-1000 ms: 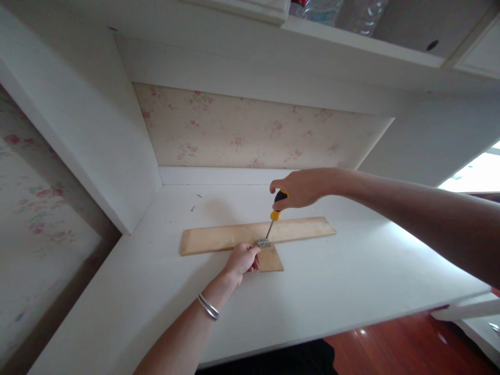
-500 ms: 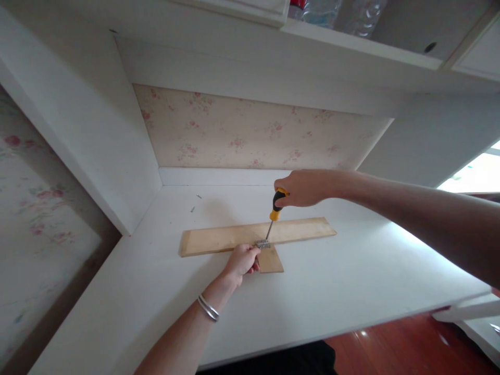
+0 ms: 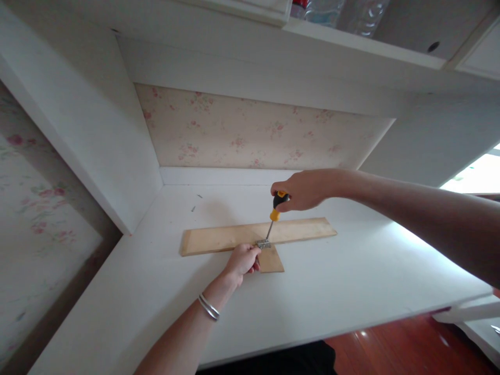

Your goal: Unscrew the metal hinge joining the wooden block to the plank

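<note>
**Screwdriver on a little hinge, two boards on a white table**

The right hand (image 3: 302, 189) has its fingers wrapped tight around the black and yellow handle of a screwdriver (image 3: 275, 212), which stands nearly upright, leaning a bit to the right at the top. The tip sits on a small metal hinge (image 3: 263, 244) where the long board (image 3: 255, 235) meets the short board (image 3: 271, 259) on its near side. The left hand (image 3: 242, 260) rests just left of the hinge, fingers curled together and pinching at its edge, partly over the short board. Two bangles (image 3: 208, 307) sit on that wrist. Both boards lie flat mid-table (image 3: 351, 281). A couple of loose screws (image 3: 196, 202) lie far left, well apart from the boards. Flowery wallpaper (image 3: 250, 130) covers the back wall, and bottles (image 3: 344, 10) stand on the shelf above.
</note>
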`<state>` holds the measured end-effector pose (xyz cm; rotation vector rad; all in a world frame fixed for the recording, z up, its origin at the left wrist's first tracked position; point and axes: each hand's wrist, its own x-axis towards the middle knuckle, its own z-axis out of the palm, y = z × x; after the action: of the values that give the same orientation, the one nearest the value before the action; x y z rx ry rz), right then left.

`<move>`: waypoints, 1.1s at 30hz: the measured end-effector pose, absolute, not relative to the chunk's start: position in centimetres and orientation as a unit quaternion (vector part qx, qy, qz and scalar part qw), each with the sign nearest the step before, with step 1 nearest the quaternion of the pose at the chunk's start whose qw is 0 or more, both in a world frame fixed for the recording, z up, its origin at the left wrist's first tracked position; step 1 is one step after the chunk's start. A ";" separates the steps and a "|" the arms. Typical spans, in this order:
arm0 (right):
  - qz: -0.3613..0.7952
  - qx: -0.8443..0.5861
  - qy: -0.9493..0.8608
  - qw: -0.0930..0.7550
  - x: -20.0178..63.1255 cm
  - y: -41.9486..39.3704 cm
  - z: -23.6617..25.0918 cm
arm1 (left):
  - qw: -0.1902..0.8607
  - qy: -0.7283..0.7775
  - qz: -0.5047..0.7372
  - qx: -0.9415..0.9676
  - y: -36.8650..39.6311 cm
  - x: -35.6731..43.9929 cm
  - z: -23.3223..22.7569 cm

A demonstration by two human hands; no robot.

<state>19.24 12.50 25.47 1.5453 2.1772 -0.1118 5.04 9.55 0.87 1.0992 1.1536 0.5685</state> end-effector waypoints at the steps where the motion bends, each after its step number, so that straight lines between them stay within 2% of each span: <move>1: -0.035 0.578 0.779 0.241 19.3 12.5 25.4 | 0.662 0.510 0.254 0.487 9.5 5.0 0.9; 5: 0.005 0.577 0.785 0.226 19.5 12.7 25.2 | 0.661 0.508 0.256 0.490 9.5 5.0 1.0; 10: -0.078 0.581 0.775 0.235 19.6 12.7 25.4 | 0.661 0.513 0.254 0.486 9.5 5.1 1.1; 13: -0.057 0.584 0.770 0.252 19.5 12.6 25.4 | 0.666 0.516 0.252 0.476 9.5 5.1 1.1; 18: -0.064 0.538 0.812 0.216 19.7 12.7 25.3 | 0.666 0.513 0.251 0.480 9.6 5.2 0.8; 23: -0.060 0.580 0.772 0.255 19.4 12.7 25.3 | 0.665 0.511 0.250 0.484 9.6 5.1 0.8; 28: -0.049 0.508 0.836 0.203 19.6 12.8 25.3 | 0.665 0.511 0.248 0.484 9.6 5.2 0.8; 33: -0.055 0.579 0.774 0.250 19.6 12.9 25.2 | 0.663 0.503 0.254 0.493 9.7 5.2 0.3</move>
<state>19.61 12.87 25.18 1.5768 2.1065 -0.1510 5.17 9.74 0.29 1.1144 1.1375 0.5751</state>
